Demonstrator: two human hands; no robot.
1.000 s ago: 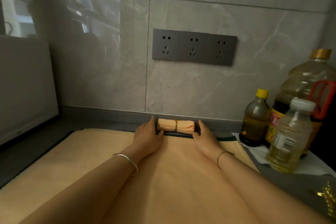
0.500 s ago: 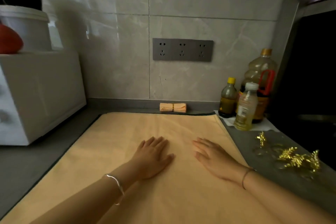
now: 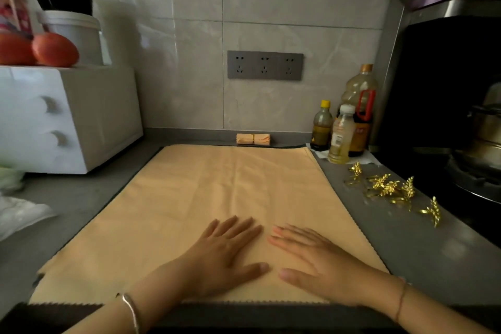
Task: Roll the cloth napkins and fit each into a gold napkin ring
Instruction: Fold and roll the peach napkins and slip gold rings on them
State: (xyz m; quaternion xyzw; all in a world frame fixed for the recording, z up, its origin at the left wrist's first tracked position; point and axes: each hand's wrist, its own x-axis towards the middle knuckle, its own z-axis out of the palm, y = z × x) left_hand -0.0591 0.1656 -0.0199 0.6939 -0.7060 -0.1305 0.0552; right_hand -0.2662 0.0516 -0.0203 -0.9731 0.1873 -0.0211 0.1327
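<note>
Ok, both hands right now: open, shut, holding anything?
Left hand: open, fingers straight, flat on the napkin, holding nothing.
Right hand: open, fingers straight, flat on the napkin, holding nothing.

1. The grey countertop (image 3: 406, 247) carried everything listed.
2. A peach napkin (image 3: 217, 192) lay spread flat before me.
3. A rolled napkin (image 3: 262, 140), banded in gold, lay at the rear edge.
4. Loose gold napkin rings (image 3: 387, 187) lay scattered to my right.
5. Three bottles (image 3: 341, 141) stood on white paper (image 3: 367, 159), back right.
6. A white appliance (image 3: 81, 116) stood to my left.
</note>
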